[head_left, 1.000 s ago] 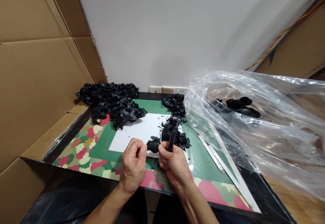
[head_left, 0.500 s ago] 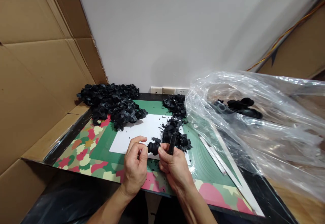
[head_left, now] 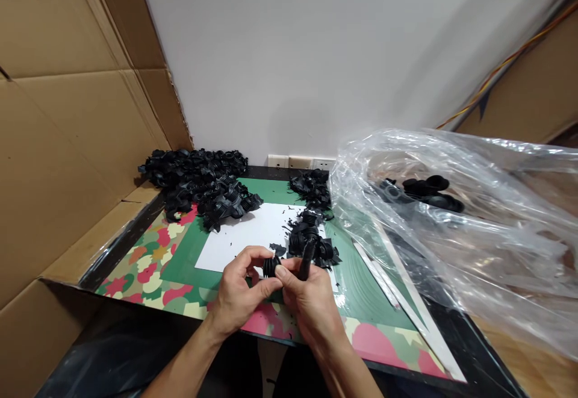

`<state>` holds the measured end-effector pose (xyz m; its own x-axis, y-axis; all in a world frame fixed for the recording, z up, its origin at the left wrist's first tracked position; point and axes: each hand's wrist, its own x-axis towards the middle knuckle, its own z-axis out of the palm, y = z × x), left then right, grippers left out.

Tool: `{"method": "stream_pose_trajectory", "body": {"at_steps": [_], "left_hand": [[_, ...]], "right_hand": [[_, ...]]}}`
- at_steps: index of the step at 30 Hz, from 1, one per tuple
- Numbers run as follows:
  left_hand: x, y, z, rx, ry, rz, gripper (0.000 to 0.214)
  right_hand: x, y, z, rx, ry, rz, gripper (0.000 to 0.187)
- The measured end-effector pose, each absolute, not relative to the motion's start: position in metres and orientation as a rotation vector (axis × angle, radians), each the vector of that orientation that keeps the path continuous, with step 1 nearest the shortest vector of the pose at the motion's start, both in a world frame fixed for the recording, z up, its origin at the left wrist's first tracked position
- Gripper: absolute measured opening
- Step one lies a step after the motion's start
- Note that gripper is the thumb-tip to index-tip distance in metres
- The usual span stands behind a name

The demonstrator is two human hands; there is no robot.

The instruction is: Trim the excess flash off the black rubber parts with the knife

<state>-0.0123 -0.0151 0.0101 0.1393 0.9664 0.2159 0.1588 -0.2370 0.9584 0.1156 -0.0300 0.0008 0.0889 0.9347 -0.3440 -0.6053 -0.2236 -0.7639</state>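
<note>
Between my two hands is a small black ribbed rubber bellows (head_left: 271, 267), held over the near edge of the white sheet (head_left: 217, 253). My left hand (head_left: 237, 289) is closed on its left side, forefinger above and thumb below. With thumb and forefinger, my right hand (head_left: 313, 298) pinches its right side. That hand also grips a slim black tool (head_left: 306, 259) that points up; I cannot make out its kind. A torn black scrap (head_left: 278, 249) hangs or lies just behind the bellows. Close beyond my right hand sits a small heap of black ribbed pieces (head_left: 311, 238) with ragged edges.
A large pile of ragged black ribbed parts (head_left: 203, 181) is at the back left, black trimmings (head_left: 311, 187) at the back middle. Clear plastic bags (head_left: 451, 247) with black parts cover the right side. White strips (head_left: 383, 289) lie there. A cardboard wall (head_left: 81, 115) stands left.
My left hand has come in to the right, and its forefinger and thumb now close around the bellows. The bellows has turned. My right hand has barely moved.
</note>
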Motion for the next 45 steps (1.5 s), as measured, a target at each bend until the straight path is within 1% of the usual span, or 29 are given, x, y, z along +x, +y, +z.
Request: {"method": "stream_pose_trajectory", "body": {"at_steps": [3,8,13,18,20,23,27,29,31,33,35,38,42,45], "left_hand": [[-0.014,-0.012,0.007,1.378,1.099,1.207,0.029],[-0.013,-0.009,0.006,1.173,1.032,1.276,0.029],[-0.011,-0.009,0.006,1.204,1.107,1.294,0.021],[-0.008,-0.010,0.010,1.332,1.182,1.259,0.016],[-0.009,-0.010,0.011,1.360,1.204,1.251,0.012],[-0.011,-0.010,0.011,1.368,1.249,1.238,0.010],[-0.013,-0.010,0.011,1.326,1.266,1.170,0.012],[-0.012,-0.010,0.012,1.297,1.274,1.141,0.013],[-0.011,-0.011,0.013,1.283,1.275,1.120,0.013],[-0.011,-0.012,0.013,1.288,1.272,1.113,0.013],[-0.011,-0.012,0.013,1.312,1.268,1.114,0.011],[-0.010,-0.013,0.012,1.380,1.265,1.132,0.009],[-0.007,-0.014,0.012,1.419,1.260,1.155,0.008],[-0.005,-0.014,0.014,1.332,1.254,1.116,0.010]], "right_hand": [[0.116,-0.031,-0.003,-0.922,-0.421,1.599,0.037],[0.114,-0.030,-0.008,-0.885,-0.390,1.629,0.037],[0.114,-0.029,-0.007,-0.898,-0.433,1.616,0.037],[0.117,-0.029,-0.008,-0.988,-0.545,1.588,0.041],[0.123,-0.030,-0.009,-1.095,-0.629,1.501,0.044],[0.138,-0.034,-0.006,-1.214,-0.705,1.285,0.049],[0.159,-0.039,0.005,-1.143,-0.808,1.012,0.048],[0.165,-0.042,0.008,-1.118,-0.859,0.950,0.051],[0.168,-0.045,0.007,-1.104,-0.845,1.036,0.054],[0.170,-0.046,0.004,-1.054,-0.756,1.199,0.054],[0.170,-0.046,0.000,-0.966,-0.668,1.316,0.052],[0.166,-0.045,-0.005,-0.872,-0.643,1.374,0.043],[0.157,-0.043,-0.011,-0.889,-0.698,1.297,0.029],[0.152,-0.040,-0.016,-0.855,-0.744,1.190,0.026]]}}
